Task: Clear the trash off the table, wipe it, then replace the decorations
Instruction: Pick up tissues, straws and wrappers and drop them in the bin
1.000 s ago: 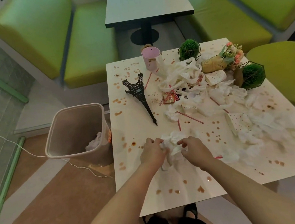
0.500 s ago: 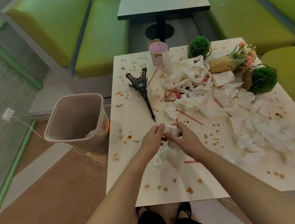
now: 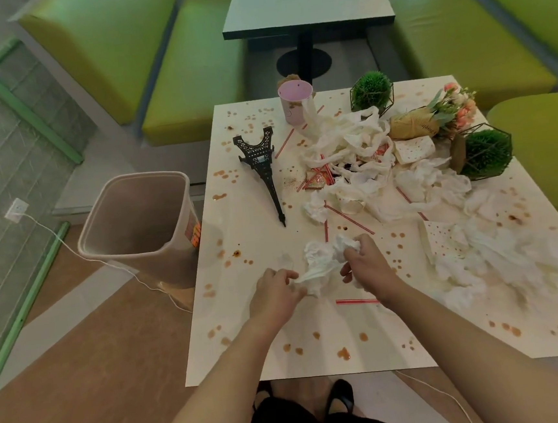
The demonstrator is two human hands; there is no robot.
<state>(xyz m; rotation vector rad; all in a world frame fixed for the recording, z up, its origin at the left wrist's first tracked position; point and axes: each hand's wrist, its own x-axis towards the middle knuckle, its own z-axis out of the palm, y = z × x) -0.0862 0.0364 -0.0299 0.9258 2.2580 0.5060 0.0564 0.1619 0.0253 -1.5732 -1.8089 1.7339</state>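
Hands (image 3: 276,291) farther apart, tissue (image 3: 322,263) stretched.

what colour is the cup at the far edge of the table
Pale pink cup, seen in the head view.

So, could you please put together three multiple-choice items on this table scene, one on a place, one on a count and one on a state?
1. Where does the trash bin stand?
A. On the floor by the table's left edge
B. On the table
C. On the green bench

2. How many green ball plants in wire frames are on the table?
A. One
B. Two
C. Four

3. How is the black tower model placed?
A. Standing upright
B. Inside the bin
C. Lying on its side

Answers:
1. A, the bin sits on the floor against the left edge.
2. B, one plant stands near the far edge and another on the right side.
3. C, it lies flat with its tip pointing toward the person, whose left hand and right hand grip a crumpled napkin.
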